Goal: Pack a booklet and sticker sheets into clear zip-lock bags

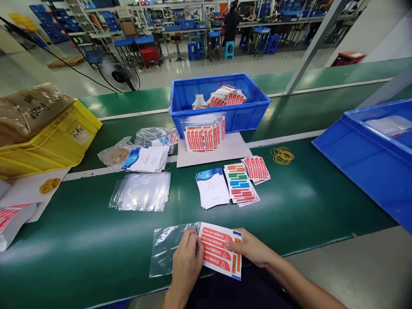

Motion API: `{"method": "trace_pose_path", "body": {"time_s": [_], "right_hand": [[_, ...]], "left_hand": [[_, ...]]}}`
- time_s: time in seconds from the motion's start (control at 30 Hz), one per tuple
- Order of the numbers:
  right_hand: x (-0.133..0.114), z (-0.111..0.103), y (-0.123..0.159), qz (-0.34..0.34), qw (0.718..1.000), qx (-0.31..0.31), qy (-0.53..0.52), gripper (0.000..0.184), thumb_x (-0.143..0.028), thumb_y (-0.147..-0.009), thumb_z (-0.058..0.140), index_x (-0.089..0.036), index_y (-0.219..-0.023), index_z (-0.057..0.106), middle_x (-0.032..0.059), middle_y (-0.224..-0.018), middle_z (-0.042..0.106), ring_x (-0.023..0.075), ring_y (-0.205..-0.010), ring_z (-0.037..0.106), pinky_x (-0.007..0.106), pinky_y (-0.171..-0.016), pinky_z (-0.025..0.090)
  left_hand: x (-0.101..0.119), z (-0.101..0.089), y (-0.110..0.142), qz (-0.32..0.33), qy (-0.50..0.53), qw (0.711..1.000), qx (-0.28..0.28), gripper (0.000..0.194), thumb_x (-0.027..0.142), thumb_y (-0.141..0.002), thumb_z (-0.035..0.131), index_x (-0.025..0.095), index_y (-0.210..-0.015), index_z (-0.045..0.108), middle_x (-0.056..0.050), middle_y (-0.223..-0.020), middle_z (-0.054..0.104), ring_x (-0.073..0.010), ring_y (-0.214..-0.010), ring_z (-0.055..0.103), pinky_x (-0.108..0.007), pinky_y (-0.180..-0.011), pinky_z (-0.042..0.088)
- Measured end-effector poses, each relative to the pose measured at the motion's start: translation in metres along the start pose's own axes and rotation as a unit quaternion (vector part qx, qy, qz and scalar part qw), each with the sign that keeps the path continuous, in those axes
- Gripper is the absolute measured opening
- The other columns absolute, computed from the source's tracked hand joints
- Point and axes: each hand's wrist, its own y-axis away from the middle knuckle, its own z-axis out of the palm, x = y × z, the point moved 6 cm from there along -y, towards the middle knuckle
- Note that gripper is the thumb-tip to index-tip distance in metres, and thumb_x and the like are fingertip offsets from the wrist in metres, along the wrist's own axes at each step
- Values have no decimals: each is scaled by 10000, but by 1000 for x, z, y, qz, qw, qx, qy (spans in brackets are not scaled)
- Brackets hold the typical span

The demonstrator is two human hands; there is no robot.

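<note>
My right hand (pixel 252 248) grips a small stack of printed sticker sheets (pixel 215 244) by its right side, thumb on top. The top sheet carries red water-level labels; orange and blue edges of others show beneath. At the stack's left edge, my left hand (pixel 188 253) has its fingers curled on the mouth of a clear plastic bag (pixel 162 249), which lies flat to the left. Beyond the hands lie white-and-blue booklets (pixel 212 189), multicoloured sticker sheets (pixel 240 182) and red sticker sheets (pixel 257 168). More clear bags (pixel 143 192) are piled to the left.
A blue bin (pixel 219 116) holds red-printed packs, with filled bags (pixel 204 135) leaning on its front. Yellow rubber bands (pixel 282 156) lie to its right. Another blue bin (pixel 363 150) is at right, a yellow crate (pixel 54 141) at left. Behind stand a fan (pixel 118 76) and a person (pixel 231 25).
</note>
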Motion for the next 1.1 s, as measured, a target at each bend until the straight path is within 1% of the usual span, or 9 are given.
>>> {"method": "trace_pose_path", "body": {"time_s": [0.2,0.33,0.43,0.63,0.73,0.83,0.93,1.0,1.1], "right_hand": [[-2,1,1,7,999,-21,30,416,-481,-691,707,-103,-856,652,72,-783,696,220,-732,641,329,-690,480],[-1,0,1,29,998,-26,56,395,-468,-693,703,-111,-852,645,55,-755,694,206,-699,639,315,-666,481],[-3,1,-2,30,997,-24,71,369,-454,-697,703,-118,-838,649,44,-739,690,199,-681,634,312,-661,480],[-9,11,-17,-34,992,3,119,355,-462,-744,662,-122,-846,642,29,-738,677,176,-647,600,284,-622,467],[-8,20,-25,-75,989,46,120,378,-493,-804,583,-120,-857,624,27,-734,663,174,-656,590,281,-620,468],[-5,30,-29,-113,982,93,123,366,-488,-859,508,-133,-876,596,35,-768,651,190,-716,595,290,-655,474],[-7,37,-29,-138,973,121,141,322,-458,-891,474,-149,-928,558,34,-808,626,180,-735,578,289,-677,470],[-13,42,-29,-153,970,113,150,303,-440,-906,460,-162,-1006,526,32,-855,608,172,-765,568,290,-705,467],[-27,49,-29,-166,976,39,138,320,-432,-910,461,-184,-1112,478,36,-950,585,174,-875,556,301,-797,455]], "left_hand": [[2,3,-2,9,-5,1000,-2,127,180,-886,400,209,-828,509,-49,-923,587,-153,-777,607,-236,-614,480],[7,3,0,42,25,999,-13,132,162,-893,390,202,-845,506,-55,-939,582,-157,-822,605,-256,-695,490],[9,0,1,65,34,997,-19,120,154,-892,400,199,-876,510,-62,-948,579,-167,-854,601,-279,-747,488],[3,-3,-2,34,31,999,-24,112,169,-901,394,207,-901,500,-62,-956,572,-174,-837,598,-287,-711,490],[1,-7,-4,29,22,999,-18,116,176,-904,393,210,-924,502,-56,-965,579,-172,-845,603,-276,-708,487],[-4,-16,-8,4,18,1000,-4,100,203,-907,398,213,-910,498,-47,-941,580,-167,-822,602,-262,-673,479],[-6,-21,-12,-13,38,999,-14,99,218,-909,396,216,-870,487,-31,-871,570,-159,-758,587,-258,-641,471],[-2,-22,-13,1,70,997,-35,110,209,-909,390,218,-850,482,-22,-831,559,-153,-729,575,-256,-637,467],[3,-26,-14,10,120,992,-40,119,196,-907,389,219,-836,481,-19,-814,551,-149,-729,565,-257,-656,465]]}}
